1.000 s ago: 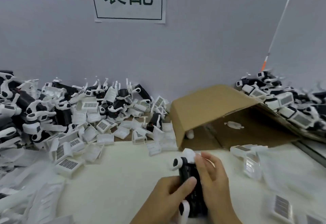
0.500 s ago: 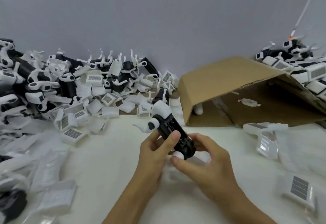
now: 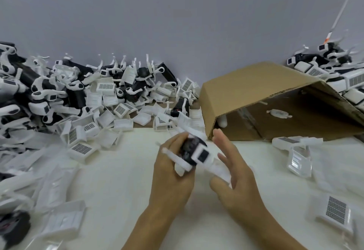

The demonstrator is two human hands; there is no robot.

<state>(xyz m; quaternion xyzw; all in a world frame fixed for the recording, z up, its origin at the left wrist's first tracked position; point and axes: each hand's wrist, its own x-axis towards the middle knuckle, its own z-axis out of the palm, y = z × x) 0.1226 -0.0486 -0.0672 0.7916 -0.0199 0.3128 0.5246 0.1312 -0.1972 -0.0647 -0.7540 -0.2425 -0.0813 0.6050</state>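
My left hand [image 3: 170,173] grips a black-and-white plastic gadget [image 3: 194,151] above the middle of the white table [image 3: 118,190]. The gadget has a black body, white arms and a white cap with a small dark panel, and it is blurred. My right hand [image 3: 234,173] is just to its right, palm toward it, fingers straight and spread. A white part [image 3: 217,169] lies between that palm and the gadget; whether the right hand touches it I cannot tell.
A big heap of black-and-white gadgets and white panel parts [image 3: 78,100] fills the left and back. A tipped cardboard box [image 3: 256,92] lies open at the right, with another heap [image 3: 334,72] behind it. Loose white parts [image 3: 295,155] [image 3: 334,210] lie right of my hands.
The gadget has been turned in my left hand, its white capped end now pointing right. My right hand has let go of it and opened its fingers. The view has tilted down.
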